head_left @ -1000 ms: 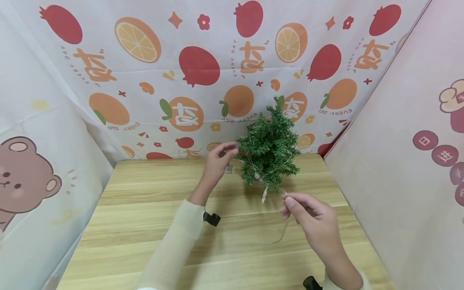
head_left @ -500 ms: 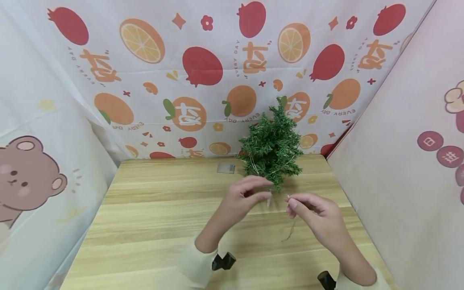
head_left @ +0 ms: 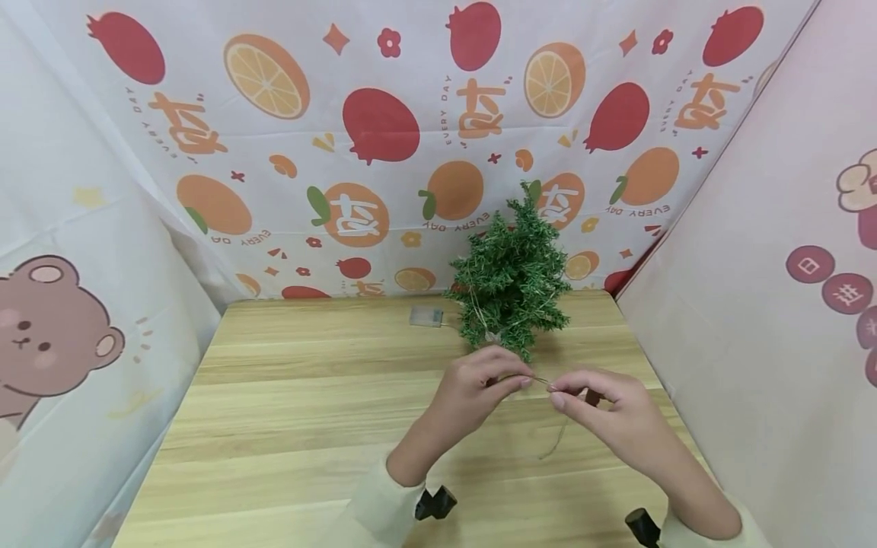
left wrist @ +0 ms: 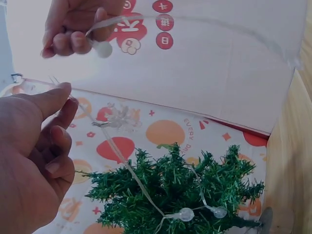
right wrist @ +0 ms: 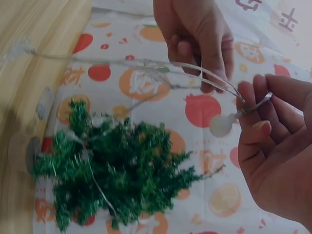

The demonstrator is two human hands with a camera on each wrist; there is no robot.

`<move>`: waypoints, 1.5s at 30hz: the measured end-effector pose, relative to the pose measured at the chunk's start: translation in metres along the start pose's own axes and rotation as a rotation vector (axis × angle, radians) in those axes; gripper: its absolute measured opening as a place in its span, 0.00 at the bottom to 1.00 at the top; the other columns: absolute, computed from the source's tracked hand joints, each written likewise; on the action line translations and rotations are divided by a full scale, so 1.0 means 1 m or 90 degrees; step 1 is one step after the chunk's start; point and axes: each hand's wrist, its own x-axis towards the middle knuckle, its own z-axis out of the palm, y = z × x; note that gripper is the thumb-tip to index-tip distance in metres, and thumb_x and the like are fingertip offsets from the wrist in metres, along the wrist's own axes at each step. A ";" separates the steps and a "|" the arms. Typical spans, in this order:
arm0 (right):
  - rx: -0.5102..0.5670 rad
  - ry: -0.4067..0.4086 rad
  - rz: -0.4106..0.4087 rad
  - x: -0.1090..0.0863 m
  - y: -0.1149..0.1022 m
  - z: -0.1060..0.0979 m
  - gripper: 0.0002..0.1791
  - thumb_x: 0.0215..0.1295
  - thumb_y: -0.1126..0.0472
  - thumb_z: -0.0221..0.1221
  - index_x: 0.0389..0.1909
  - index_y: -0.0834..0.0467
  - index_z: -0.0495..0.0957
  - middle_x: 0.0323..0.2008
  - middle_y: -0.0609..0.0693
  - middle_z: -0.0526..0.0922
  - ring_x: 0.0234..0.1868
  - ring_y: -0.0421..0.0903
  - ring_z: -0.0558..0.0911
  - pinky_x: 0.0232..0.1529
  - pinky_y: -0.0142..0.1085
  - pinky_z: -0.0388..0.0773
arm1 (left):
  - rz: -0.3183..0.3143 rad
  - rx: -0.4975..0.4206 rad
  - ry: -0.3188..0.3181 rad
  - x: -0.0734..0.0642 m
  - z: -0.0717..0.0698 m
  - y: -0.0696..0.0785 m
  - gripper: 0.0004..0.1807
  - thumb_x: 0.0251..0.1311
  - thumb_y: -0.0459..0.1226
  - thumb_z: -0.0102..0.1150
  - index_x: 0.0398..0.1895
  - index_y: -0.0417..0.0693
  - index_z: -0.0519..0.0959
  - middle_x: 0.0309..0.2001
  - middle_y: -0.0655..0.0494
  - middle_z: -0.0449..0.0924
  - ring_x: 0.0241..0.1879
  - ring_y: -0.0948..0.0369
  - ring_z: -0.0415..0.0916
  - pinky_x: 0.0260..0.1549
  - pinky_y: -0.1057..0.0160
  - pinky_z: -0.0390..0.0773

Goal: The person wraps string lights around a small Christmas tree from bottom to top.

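While the left hand point(head_left: 473, 388) and right hand point(head_left: 617, 415) each pinch the string-light wire point(left wrist: 127, 165), a globe bulb point(right wrist: 222, 125) hangs beside the right hand. Beyond stands the artificial Christmas tree point(head_left: 514, 274), with the battery box point(head_left: 426, 317) on the table point(head_left: 288, 380) to its left. Excess wire tension could tip the tree or drag the battery box.

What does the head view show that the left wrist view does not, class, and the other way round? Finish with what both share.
Only the head view: the bear print on the left wall, the grey box on the table, and the pale sleeves.

Only the left wrist view: the white bulb beside the right hand. Two clear bulbs at the tree are also plain here; from the head view I can't pick them out surely.

Both: tree, table, fruit print, wire, right hand and left hand.
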 end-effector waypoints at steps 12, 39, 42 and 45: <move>-0.203 0.055 -0.091 -0.011 0.028 -0.013 0.15 0.58 0.72 0.69 0.41 0.49 0.87 0.35 0.39 0.88 0.23 0.29 0.70 0.23 0.24 0.71 | 0.071 0.062 0.038 0.007 -0.003 0.004 0.03 0.62 0.33 0.68 0.36 0.50 0.88 0.37 0.58 0.88 0.21 0.73 0.65 0.23 0.80 0.66; -0.166 0.152 0.153 -0.032 0.065 -0.047 0.04 0.71 0.57 0.63 0.40 0.51 0.86 0.28 0.45 0.86 0.29 0.33 0.82 0.26 0.29 0.75 | 0.041 0.078 0.071 0.036 0.003 0.013 0.04 0.66 0.37 0.65 0.39 0.49 0.88 0.41 0.59 0.88 0.19 0.74 0.64 0.22 0.78 0.66; -0.188 0.169 0.172 -0.036 0.068 -0.054 0.06 0.71 0.55 0.63 0.41 0.51 0.86 0.28 0.43 0.86 0.29 0.32 0.81 0.26 0.29 0.74 | 0.057 0.101 0.072 0.047 0.009 0.013 0.05 0.66 0.38 0.65 0.39 0.50 0.88 0.41 0.59 0.88 0.19 0.75 0.65 0.22 0.79 0.65; -0.207 0.181 0.187 -0.041 0.071 -0.061 0.07 0.71 0.54 0.63 0.42 0.51 0.86 0.28 0.39 0.86 0.30 0.31 0.81 0.27 0.27 0.74 | 0.070 0.137 0.080 0.059 0.015 0.011 0.05 0.67 0.39 0.65 0.38 0.51 0.89 0.41 0.61 0.89 0.18 0.75 0.65 0.21 0.79 0.64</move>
